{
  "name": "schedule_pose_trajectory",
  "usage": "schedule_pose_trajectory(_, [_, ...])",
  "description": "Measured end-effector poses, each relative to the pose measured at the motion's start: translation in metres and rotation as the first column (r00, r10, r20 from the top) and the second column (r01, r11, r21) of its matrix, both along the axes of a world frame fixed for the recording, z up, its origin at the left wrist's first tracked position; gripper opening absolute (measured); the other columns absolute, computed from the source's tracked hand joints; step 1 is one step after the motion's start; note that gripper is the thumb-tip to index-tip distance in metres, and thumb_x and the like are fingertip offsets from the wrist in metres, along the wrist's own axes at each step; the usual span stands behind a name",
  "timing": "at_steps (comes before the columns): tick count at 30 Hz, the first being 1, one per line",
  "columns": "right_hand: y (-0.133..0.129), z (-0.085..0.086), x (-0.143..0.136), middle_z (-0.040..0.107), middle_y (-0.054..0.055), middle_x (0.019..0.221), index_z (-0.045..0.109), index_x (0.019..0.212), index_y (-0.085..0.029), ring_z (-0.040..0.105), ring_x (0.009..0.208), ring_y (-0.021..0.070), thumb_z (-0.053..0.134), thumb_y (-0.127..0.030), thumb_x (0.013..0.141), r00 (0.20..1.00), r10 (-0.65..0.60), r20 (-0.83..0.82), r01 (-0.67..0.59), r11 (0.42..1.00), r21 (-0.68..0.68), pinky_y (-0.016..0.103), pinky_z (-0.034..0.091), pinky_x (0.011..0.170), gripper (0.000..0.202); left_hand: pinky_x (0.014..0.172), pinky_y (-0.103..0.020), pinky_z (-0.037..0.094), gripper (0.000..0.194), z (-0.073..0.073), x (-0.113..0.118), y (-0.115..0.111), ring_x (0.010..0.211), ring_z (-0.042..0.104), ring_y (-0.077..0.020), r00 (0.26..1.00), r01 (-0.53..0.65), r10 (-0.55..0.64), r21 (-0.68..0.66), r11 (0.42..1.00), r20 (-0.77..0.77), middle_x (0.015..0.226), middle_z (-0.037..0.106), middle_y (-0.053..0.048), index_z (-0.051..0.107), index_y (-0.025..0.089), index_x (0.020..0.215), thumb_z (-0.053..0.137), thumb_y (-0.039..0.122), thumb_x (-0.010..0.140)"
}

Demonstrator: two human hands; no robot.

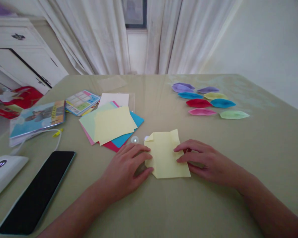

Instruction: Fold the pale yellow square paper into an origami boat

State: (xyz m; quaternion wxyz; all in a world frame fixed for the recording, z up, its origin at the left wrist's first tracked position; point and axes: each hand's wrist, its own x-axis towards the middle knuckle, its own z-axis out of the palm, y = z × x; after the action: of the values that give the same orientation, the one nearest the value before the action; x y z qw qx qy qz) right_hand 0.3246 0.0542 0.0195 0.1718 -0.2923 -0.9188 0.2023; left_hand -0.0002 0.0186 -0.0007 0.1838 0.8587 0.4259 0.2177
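A pale yellow sheet of paper (165, 157) lies in front of me, with its left corners folded in and its upper right corner creased upward. My left hand (131, 165) grips its left edge, fingertips and thumb resting on the folded border. At the opposite edge, my right hand (205, 158) has index and middle fingers over the paper and the thumb at its side, partly hidden. Just beyond my left fingers sits a small clear round disc (134, 140). Several folded paper boat-like shapes, among them a red one (198, 103) and a light green one (234, 114), lie at the back right.
Loose coloured sheets (114, 125) are fanned out left of centre. Booklets (39, 119) lie farther left. A black phone (38, 191) and a white device (7, 172) with a cable occupy the near left. Curtains (89, 36) hang behind the table (149, 211).
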Motion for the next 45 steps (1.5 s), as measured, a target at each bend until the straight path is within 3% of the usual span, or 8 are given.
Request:
schedule_pose_trajectory(10, [-0.004, 0.004, -0.003, 0.074, 0.010, 0.128, 0.078, 0.111, -0.025, 0.070, 0.119, 0.0273, 0.064, -0.011, 0.095, 0.999, 0.027, 0.037, -0.025, 0.998, -0.049, 0.045, 0.054, 0.106, 0.026, 0.108, -0.050, 0.048, 0.027, 0.007, 0.007, -0.010, 0.124, 0.061, -0.0286, 0.998, -0.065, 0.064, -0.029, 0.997, -0.021, 0.134, 0.068, -0.007, 0.066, 0.026, 0.121, 0.072, 0.033, 0.096])
schedule_pose_trajectory(18, [-0.002, 0.005, 0.000, 0.074, 0.010, 0.128, 0.077, 0.113, -0.025, 0.070, 0.118, 0.0274, 0.064, -0.010, 0.094, 0.997, 0.039, 0.072, -0.032, 0.994, -0.102, 0.045, 0.054, 0.105, 0.028, 0.107, -0.047, 0.049, 0.009, 0.009, 0.008, -0.013, 0.128, 0.057, -0.0271, 0.999, -0.049, 0.049, -0.056, 0.997, 0.005, 0.138, 0.065, -0.005, 0.073, 0.030, 0.107, 0.068, 0.027, 0.101])
schedule_pose_trajectory(25, [-0.002, 0.007, -0.001, 0.074, 0.009, 0.127, 0.078, 0.115, -0.026, 0.070, 0.119, 0.0256, 0.063, -0.011, 0.095, 0.997, 0.032, 0.065, -0.021, 0.987, -0.162, 0.042, 0.054, 0.107, 0.028, 0.109, -0.046, 0.046, 0.011, 0.007, 0.009, -0.015, 0.121, 0.062, -0.0238, 1.000, -0.015, 0.015, 0.004, 1.000, 0.027, 0.129, 0.072, -0.003, 0.073, 0.029, 0.110, 0.065, 0.025, 0.103])
schedule_pose_trajectory(31, [-0.001, 0.013, 0.004, 0.073, 0.005, 0.134, 0.078, 0.120, -0.029, 0.068, 0.124, 0.0233, 0.064, -0.019, 0.101, 0.995, 0.057, 0.079, -0.036, 0.968, -0.248, 0.037, 0.051, 0.111, 0.026, 0.121, -0.041, 0.038, 0.027, 0.009, 0.014, -0.017, 0.130, 0.065, -0.0207, 0.986, 0.167, -0.164, 0.127, 0.978, -0.033, 0.137, 0.074, -0.001, 0.070, 0.025, 0.131, 0.059, 0.024, 0.106])
schedule_pose_trajectory(36, [-0.002, 0.013, 0.001, 0.070, 0.006, 0.137, 0.081, 0.117, -0.030, 0.067, 0.125, 0.0217, 0.061, -0.022, 0.106, 0.995, 0.080, 0.058, -0.059, 0.951, -0.302, 0.033, 0.050, 0.111, 0.024, 0.117, -0.044, 0.045, 0.018, 0.010, 0.013, -0.016, 0.121, 0.070, -0.0241, 0.993, 0.110, -0.099, 0.206, 0.972, -0.062, 0.129, 0.078, -0.004, 0.076, 0.022, 0.115, 0.061, 0.028, 0.105])
schedule_pose_trajectory(39, [-0.004, 0.012, -0.003, 0.069, 0.006, 0.137, 0.082, 0.113, -0.030, 0.067, 0.124, 0.0221, 0.064, -0.022, 0.104, 0.995, 0.092, 0.038, -0.076, 0.949, -0.305, 0.033, 0.049, 0.110, 0.022, 0.121, -0.043, 0.043, 0.021, 0.008, 0.014, -0.017, 0.128, 0.068, -0.0239, 0.985, 0.153, -0.129, 0.254, 0.955, -0.111, 0.135, 0.076, -0.006, 0.074, 0.018, 0.120, 0.060, 0.026, 0.106])
schedule_pose_trajectory(42, [-0.005, 0.014, -0.008, 0.069, 0.006, 0.131, 0.082, 0.108, -0.028, 0.069, 0.118, 0.0214, 0.064, -0.020, 0.104, 0.997, 0.071, 0.027, -0.058, 0.939, -0.339, 0.033, 0.052, 0.106, 0.021, 0.122, -0.041, 0.043, 0.035, 0.009, 0.017, -0.021, 0.139, 0.060, -0.0234, 0.949, 0.285, -0.245, 0.204, 0.937, -0.199, 0.151, 0.066, -0.005, 0.065, 0.018, 0.139, 0.057, 0.033, 0.108])
schedule_pose_trajectory(45, [-0.006, 0.017, -0.013, 0.070, 0.006, 0.119, 0.079, 0.102, -0.025, 0.070, 0.108, 0.0194, 0.061, -0.023, 0.106, 1.000, 0.016, 0.003, -0.013, 0.921, -0.389, 0.031, 0.055, 0.098, 0.019, 0.120, -0.045, 0.046, 0.042, 0.011, 0.019, -0.024, 0.141, 0.059, -0.0253, 0.923, 0.336, -0.301, 0.119, 0.934, -0.240, 0.155, 0.063, -0.003, 0.061, 0.023, 0.145, 0.054, 0.044, 0.109])
